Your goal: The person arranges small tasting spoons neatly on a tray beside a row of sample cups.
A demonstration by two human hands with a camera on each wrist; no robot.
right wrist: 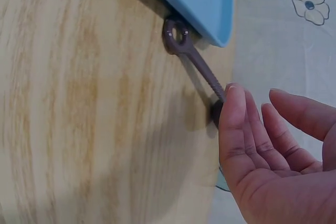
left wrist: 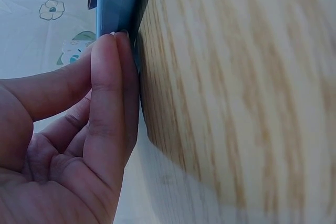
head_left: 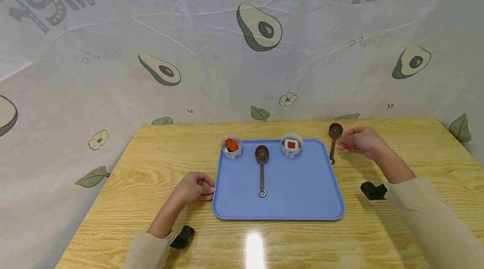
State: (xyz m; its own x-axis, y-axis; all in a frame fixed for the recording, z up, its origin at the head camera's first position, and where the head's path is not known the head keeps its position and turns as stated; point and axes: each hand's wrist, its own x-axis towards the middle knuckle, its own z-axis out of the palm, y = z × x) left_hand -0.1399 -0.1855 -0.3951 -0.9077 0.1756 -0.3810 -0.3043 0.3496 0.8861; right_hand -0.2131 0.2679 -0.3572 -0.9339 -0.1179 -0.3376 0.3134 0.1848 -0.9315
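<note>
My left hand (head_left: 195,187) pinches the left rim of a blue tray (head_left: 302,189), with its fingertips at the edge in the left wrist view. On the tray lies a brown measuring spoon (head_left: 262,155), bowl toward the wall. A second brown measuring spoon (head_left: 335,130) lies on the table beside the tray's right edge; its ringed handle (right wrist: 202,69) shows in the right wrist view, its bowl mostly hidden behind the fingers. Close to this spoon's right side is my right hand (head_left: 361,141), its thumb apart from loosely bent fingers.
Two small paper cups stand at the tray's back edge. The left cup (head_left: 232,155) holds a toy sushi piece with an orange top (head_left: 232,145); the right cup (head_left: 290,154) holds a white piece with a red centre (head_left: 291,144). A printed cloth (head_left: 211,88) hangs behind the wooden table (head_left: 170,147).
</note>
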